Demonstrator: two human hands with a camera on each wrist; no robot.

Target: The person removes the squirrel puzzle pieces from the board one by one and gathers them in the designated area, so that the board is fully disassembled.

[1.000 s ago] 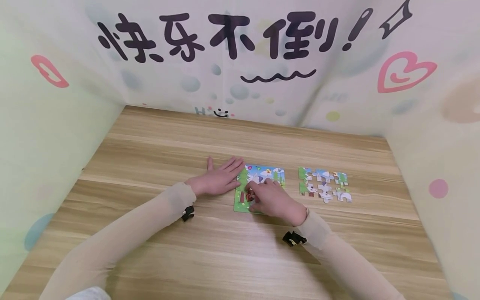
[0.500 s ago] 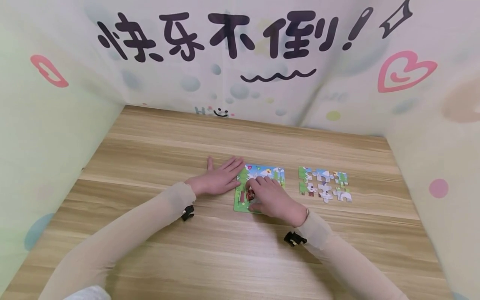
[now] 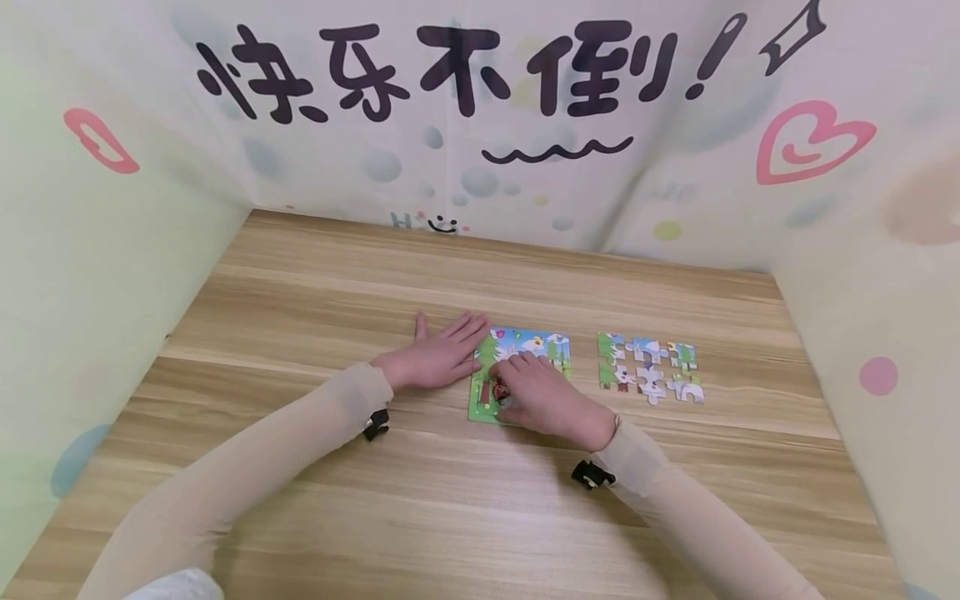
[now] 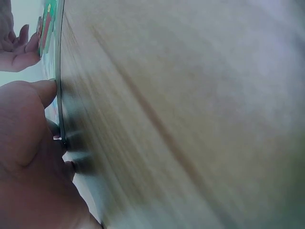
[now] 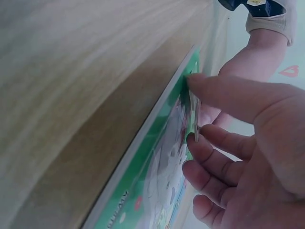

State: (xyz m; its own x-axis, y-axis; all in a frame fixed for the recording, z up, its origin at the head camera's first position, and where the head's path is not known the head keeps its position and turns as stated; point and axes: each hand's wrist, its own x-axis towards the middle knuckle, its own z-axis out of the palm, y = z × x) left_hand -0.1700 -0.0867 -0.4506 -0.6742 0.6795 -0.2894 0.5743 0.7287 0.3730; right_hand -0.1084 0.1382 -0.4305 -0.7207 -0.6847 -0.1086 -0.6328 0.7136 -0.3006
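A puzzle board (image 3: pixel 483 408) with a green border and a blue-sky picture lies flat on the table. My left hand (image 3: pixel 435 358) rests with spread, straight fingers at the board's left edge. Over the board's middle, my right hand (image 3: pixel 551 398) pinches a thin puzzle piece (image 3: pixel 500 388) between thumb and fingers. In the right wrist view that piece (image 5: pixel 196 117) stands tilted from the board (image 5: pixel 143 176), held by the right hand (image 5: pixel 248 138). The left wrist view shows the left hand's (image 4: pixel 28 143) fingertips at the board's edge.
To the right of the board, several loose puzzle pieces (image 3: pixel 651 385) lie in two rows on the wooden table (image 3: pixel 420 500). A printed cloth wall (image 3: pixel 337 167) stands behind the table, with pale walls at both sides.
The right hand's fingers have shifted slightly over the board, with the piece in their pinch. The left hand has stayed in place, and the loose pieces have not moved.
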